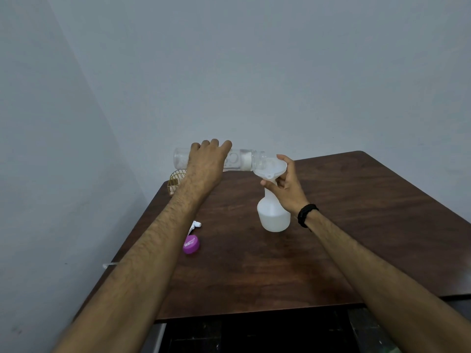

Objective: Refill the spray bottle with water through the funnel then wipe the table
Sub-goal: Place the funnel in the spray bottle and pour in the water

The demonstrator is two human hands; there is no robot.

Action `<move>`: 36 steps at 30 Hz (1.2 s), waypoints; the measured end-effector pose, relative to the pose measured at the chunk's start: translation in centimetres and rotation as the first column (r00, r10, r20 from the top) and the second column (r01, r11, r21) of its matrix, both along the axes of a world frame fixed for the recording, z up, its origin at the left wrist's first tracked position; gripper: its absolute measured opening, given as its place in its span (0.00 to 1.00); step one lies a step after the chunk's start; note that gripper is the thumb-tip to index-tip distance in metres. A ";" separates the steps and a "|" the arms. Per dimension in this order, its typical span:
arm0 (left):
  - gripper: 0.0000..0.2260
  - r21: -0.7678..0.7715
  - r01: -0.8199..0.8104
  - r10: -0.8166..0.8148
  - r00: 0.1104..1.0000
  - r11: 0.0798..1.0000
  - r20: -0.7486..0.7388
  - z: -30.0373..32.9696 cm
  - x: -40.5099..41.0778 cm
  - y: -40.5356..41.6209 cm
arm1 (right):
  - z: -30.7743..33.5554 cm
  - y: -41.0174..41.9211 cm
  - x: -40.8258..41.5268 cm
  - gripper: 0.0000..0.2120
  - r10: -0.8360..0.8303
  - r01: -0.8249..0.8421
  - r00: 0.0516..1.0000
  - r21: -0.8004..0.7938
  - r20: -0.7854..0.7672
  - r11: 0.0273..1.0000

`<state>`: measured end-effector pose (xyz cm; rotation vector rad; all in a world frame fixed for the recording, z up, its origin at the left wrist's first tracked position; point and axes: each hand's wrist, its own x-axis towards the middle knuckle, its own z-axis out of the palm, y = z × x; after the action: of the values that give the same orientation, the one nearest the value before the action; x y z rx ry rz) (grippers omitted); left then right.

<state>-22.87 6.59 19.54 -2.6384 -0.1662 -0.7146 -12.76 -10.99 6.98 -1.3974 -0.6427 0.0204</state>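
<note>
Dark wood table (pixel 254 271) by grey wall: left hand (pixel 207 161) grips tipped clear bottle (pixel 244 160) w/ mouth at funnel (pixel 270 168), right hand (pixel 288 186) steadies funnel on spray bottle (pixel 274 216); overtilt could spill.

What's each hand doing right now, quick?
Left hand: closed around the clear water bottle, tipped level at the funnel.
Right hand: holding the funnel at the neck of the spray bottle.
</note>
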 end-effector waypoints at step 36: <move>0.21 0.057 0.072 -0.081 0.982 0.996 0.173 0.3 1.0 -0.5 | 0.0 0.0 0.2 0.37 -0.007 0.007 1.000 -0.021 0.004 1.000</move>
<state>-21.90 6.08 19.85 -2.5440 -0.0943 -0.9642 -12.54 -10.97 6.95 -1.4199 -0.6420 0.0186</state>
